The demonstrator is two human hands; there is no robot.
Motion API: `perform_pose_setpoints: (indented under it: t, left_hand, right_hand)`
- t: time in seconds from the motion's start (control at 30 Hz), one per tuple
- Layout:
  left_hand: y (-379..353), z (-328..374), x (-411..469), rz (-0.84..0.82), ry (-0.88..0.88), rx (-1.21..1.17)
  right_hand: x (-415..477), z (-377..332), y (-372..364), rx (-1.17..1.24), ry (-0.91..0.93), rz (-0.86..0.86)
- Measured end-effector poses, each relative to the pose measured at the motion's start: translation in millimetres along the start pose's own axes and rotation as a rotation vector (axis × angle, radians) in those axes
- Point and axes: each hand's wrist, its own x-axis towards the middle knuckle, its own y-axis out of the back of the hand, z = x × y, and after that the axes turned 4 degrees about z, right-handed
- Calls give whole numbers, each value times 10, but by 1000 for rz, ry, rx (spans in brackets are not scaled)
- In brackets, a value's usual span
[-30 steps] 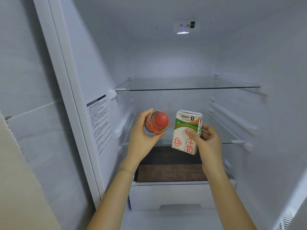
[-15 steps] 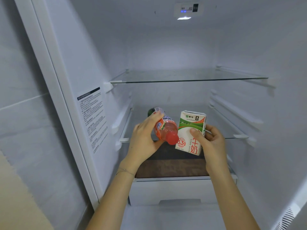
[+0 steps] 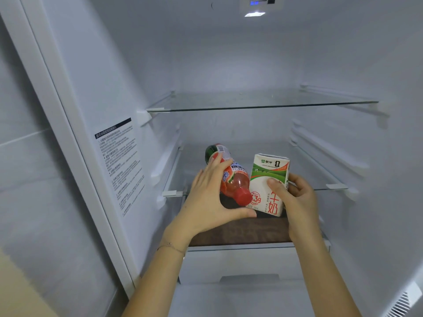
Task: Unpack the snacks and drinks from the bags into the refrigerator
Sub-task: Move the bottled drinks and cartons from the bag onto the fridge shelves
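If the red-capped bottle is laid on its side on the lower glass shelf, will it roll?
Probably yes: the bottle looks round, and the lower glass shelf looks smooth. It seems full of red liquid, so likely heavy for its size.

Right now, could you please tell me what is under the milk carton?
A brown panel lies below the milk carton, above a white drawer. The carton and right hand holding it cover the panel's far part.
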Motion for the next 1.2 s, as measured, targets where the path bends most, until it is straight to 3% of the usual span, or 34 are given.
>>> perform_pose_setpoints:
  t: [0.23, 0.33, 0.43, 0.63, 0.9, 1.2]
  left_hand:
    - [-12, 55, 10, 131, -12, -31]
    - [0, -7, 60, 139, -29, 93]
    - [13, -105, 176, 134, 58, 200]
    - [82, -290, 405, 208, 194, 153]
    - [164, -501, 607, 282, 298, 186]
    - [67, -529, 649, 407, 336, 139]
  right_hand:
    - [26, -60, 21, 0, 35, -12]
    - [47, -103, 16, 9, 39, -17]
    - [68, -149, 1, 12, 59, -24]
    - [173, -186, -84, -5, 111, -60]
    - [377, -106, -147, -23, 87, -72]
    - [547, -65, -128, -199, 151, -104]
